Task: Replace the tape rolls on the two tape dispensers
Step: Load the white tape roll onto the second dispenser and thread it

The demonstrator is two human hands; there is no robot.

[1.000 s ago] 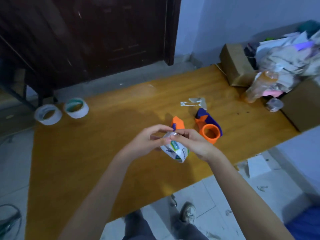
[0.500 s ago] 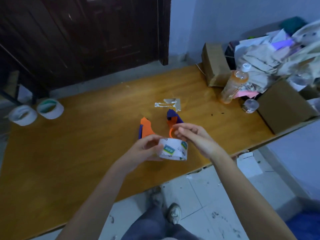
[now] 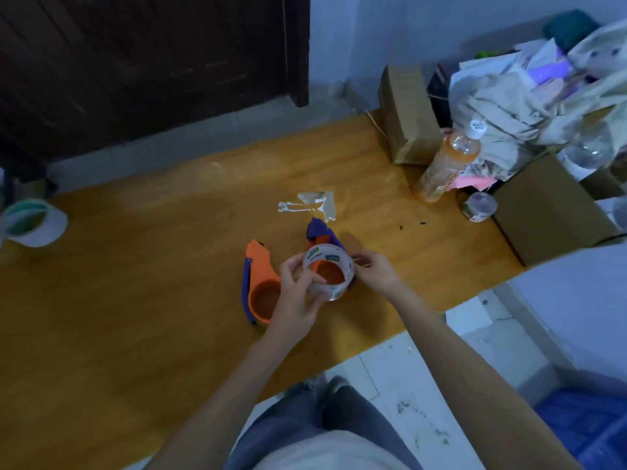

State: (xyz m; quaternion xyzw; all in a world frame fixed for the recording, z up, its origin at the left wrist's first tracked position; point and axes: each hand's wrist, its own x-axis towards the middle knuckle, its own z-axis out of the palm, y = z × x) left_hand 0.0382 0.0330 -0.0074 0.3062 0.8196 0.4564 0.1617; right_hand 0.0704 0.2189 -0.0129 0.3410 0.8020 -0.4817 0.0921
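Observation:
A clear tape roll (image 3: 334,286) with a printed label sits between both hands, just above the right orange and purple tape dispenser (image 3: 319,230), hiding most of that dispenser's hub. My left hand (image 3: 297,293) grips the roll's near left side. My right hand (image 3: 376,271) pinches its right edge. The left orange and purple tape dispenser (image 3: 259,283) lies flat on the wooden table (image 3: 135,300), its round hub bare, partly under my left hand. A white tape roll (image 3: 34,222) rests at the table's far left edge.
Cardboard boxes (image 3: 549,208), a bottle of orange drink (image 3: 448,164), a small jar (image 3: 480,205) and a heap of papers and bags (image 3: 529,96) crowd the table's right end. A scrap of used tape (image 3: 312,203) lies behind the dispensers. The table's near edge runs below my hands.
Both hands have carried the clear tape roll away from me and down over the right dispenser. The roll has turned so its opening faces up. The view has shifted left to right.

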